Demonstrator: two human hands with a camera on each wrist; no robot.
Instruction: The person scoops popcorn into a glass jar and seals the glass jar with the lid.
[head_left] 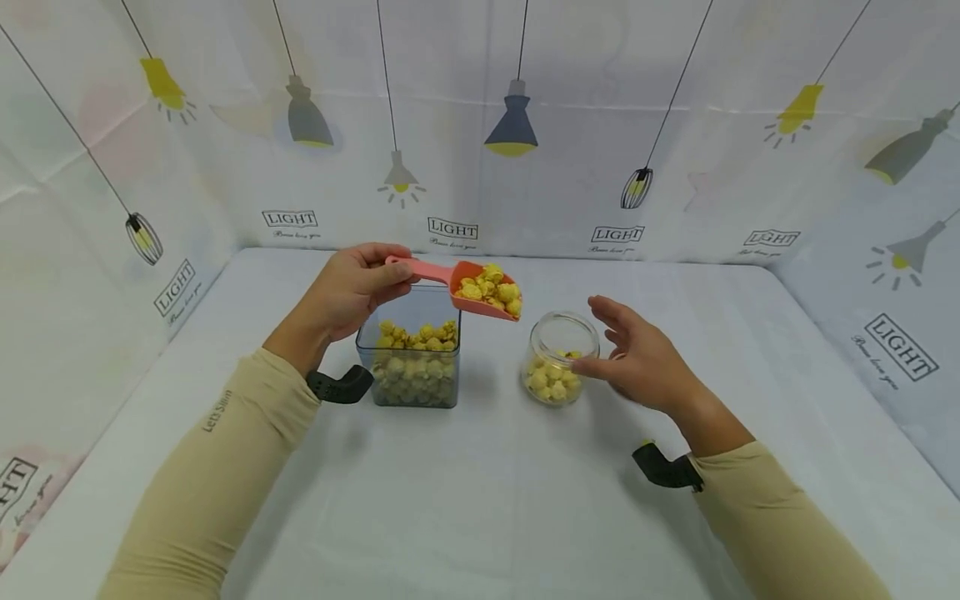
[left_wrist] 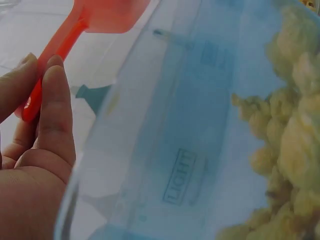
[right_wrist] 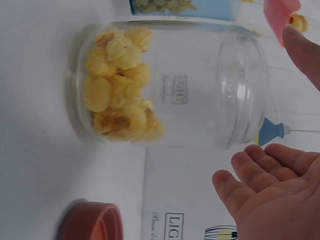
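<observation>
In the head view my left hand [head_left: 352, 292] pinches the handle of a coral-red scoop [head_left: 483, 309] heaped with yellow popcorn [head_left: 491, 288]. The scoop is raised, its mouth pointing right, between a clear bluish square tub [head_left: 457, 379] and a glass jar [head_left: 534, 354]. More popcorn lies inside the tub, below my left hand. The jar stands upright and uncovered, popcorn filling its lower part. My right hand [head_left: 637, 354] is held around the jar's right side with fingers spread; in the right wrist view its fingertips [right_wrist: 240, 165] are close to the jar's rim.
A reddish round piece like a lid [right_wrist: 95, 222] lies beside the jar in the right wrist view, mostly hidden behind my right hand in the head view. A white cloth covers the table [head_left: 450, 500]; a lamp-printed curtain [head_left: 450, 108] surrounds its back and sides.
</observation>
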